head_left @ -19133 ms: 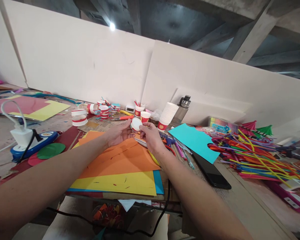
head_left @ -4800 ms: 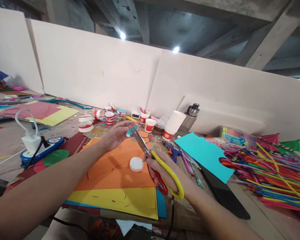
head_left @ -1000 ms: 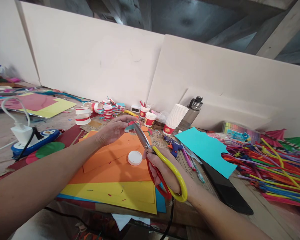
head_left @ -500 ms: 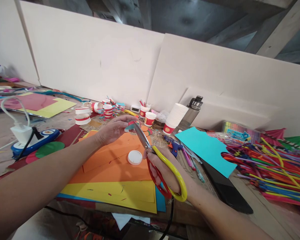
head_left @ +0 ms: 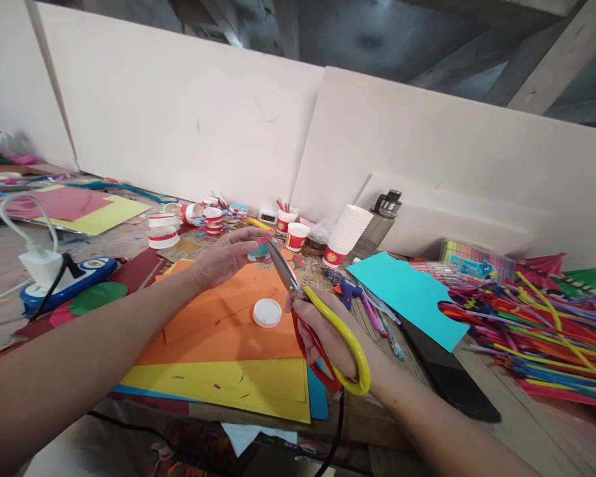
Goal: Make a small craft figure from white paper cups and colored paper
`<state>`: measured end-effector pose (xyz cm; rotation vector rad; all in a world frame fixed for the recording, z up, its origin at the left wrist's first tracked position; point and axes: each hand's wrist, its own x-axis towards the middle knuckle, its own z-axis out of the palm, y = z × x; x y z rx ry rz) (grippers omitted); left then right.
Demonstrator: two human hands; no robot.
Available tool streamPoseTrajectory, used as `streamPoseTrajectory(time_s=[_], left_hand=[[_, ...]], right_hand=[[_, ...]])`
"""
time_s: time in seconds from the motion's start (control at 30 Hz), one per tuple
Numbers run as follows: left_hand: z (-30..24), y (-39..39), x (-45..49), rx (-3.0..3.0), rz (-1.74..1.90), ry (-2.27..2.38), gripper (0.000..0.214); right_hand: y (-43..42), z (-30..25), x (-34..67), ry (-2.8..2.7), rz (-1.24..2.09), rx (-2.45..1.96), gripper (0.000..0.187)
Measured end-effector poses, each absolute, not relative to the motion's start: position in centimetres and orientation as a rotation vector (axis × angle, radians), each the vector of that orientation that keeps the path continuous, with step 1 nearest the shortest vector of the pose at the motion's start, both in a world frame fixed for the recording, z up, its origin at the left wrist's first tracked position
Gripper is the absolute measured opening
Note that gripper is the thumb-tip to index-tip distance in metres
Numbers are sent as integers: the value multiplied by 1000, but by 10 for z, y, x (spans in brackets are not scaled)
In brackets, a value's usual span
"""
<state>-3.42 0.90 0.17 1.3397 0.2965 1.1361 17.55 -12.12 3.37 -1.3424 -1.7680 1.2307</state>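
Note:
My left hand [head_left: 227, 256] pinches a small cut piece of paper cup [head_left: 261, 250], with teal and red on its surface and a white edge. Scissors [head_left: 360, 368] with one yellow and one red handle are gripped in my right hand [head_left: 330, 326]. Their blades point up and away, tips touching or right beside the piece's right edge; I cannot tell whether they bite into it. Below the blades, a white round cup bottom [head_left: 267, 313] lies on orange paper [head_left: 203, 331].
Yellow sheets [head_left: 213, 391] lie under the orange. Behind stand stacked paper cups [head_left: 347, 235], a bottle [head_left: 381, 222] and cut cup rings [head_left: 163, 237]. At right are cyan paper [head_left: 407, 298], a glue gun [head_left: 347, 293], a black phone-like slab [head_left: 457, 377] and pipe cleaners [head_left: 556, 344]. A power strip [head_left: 94, 266] sits left.
The cup piece has turned in my left hand, showing more of its teal and red side. The scissors have barely shifted.

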Motion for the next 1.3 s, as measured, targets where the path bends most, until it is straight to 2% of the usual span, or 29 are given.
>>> streamPoseTrajectory(time_s=[0.2,0.3,0.4,0.5,0.63,0.7,0.77,1.07,1.3], left_hand=[[4,5,-31,1337,1248,407,28],[3,7,-30,1354,1316,450,29],[2,10,-30,1374,1321,525,35],[1,12,-31,1372,1265,567,39],[2,13,-33,1346,1233,566,37],[3,12,-34,1335,1221,559,35],[3,11,-35,1328,1201,554,34],[2,8,-35,1372,1122,569,33],[3,7,-36,1371,1101,593,32]], right_hand=[[-115,24,174,-1584,1443,-1217,27],[-117,26,173,-1559,1545,-1206,35],[-118,31,177,-1689,1500,-1199,41],[-112,37,185,-1787,1183,-1270,32],[-94,35,201,-2058,428,-1409,19],[-86,30,207,-2158,153,-1466,21],[-81,25,210,-2223,-14,-1526,31],[-80,18,213,-2340,-296,-1559,50],[-81,18,211,-2379,-398,-1625,50]])
